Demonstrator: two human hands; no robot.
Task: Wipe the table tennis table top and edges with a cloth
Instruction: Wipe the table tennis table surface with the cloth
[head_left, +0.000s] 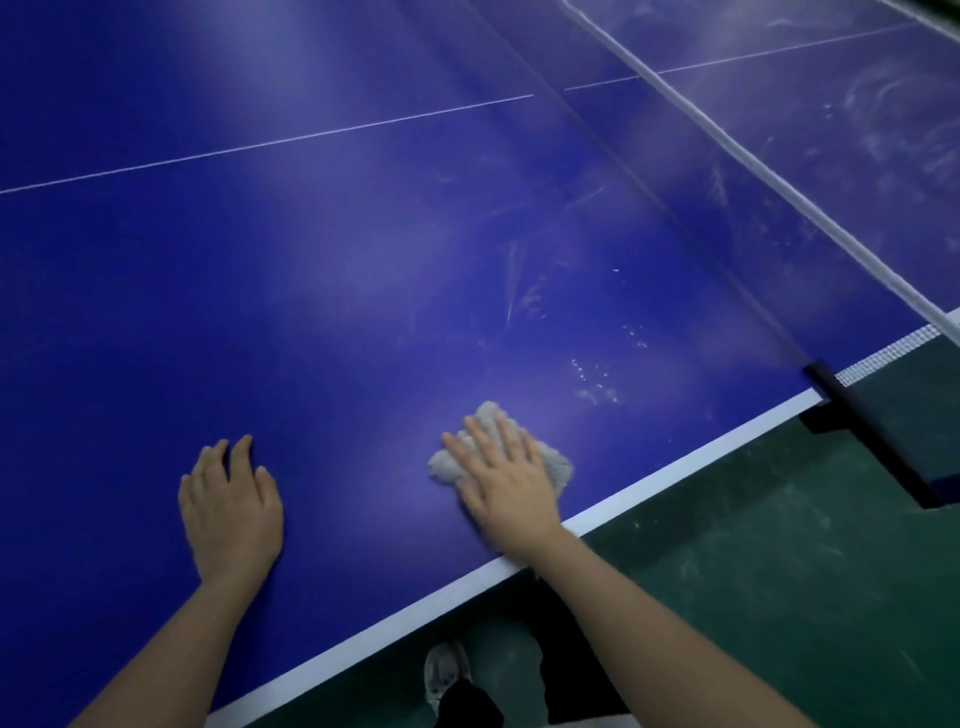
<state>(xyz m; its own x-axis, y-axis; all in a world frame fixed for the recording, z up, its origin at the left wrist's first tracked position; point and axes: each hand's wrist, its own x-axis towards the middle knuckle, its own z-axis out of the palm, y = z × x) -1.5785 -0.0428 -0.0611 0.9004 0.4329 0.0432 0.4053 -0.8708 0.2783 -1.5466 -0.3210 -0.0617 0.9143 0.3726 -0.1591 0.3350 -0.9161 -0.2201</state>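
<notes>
The left forearm (166, 654) and right forearm (649, 629) are extended forward. The left hand (231, 512) is laid flat, palm down, fingers straight. The right hand (506, 480), slightly further forward, is pressed palm down, fingers straight.

The picture is dim with a cool blue cast. Broad, soft bands of pale glare streak the table top (311, 291) from 11 o'clock down toward 5 o'clock, and smears glint between 2 and 4 o'clock. Only a faint, tight shadow lies beneath the right hand (506, 486), whose heel is smeared by motion blur. The white tape of the net (727, 140) bows at 1 o'clock from wide-angle distortion. The floor (779, 571) at 5 o'clock is dark, soft and noisy.
</notes>
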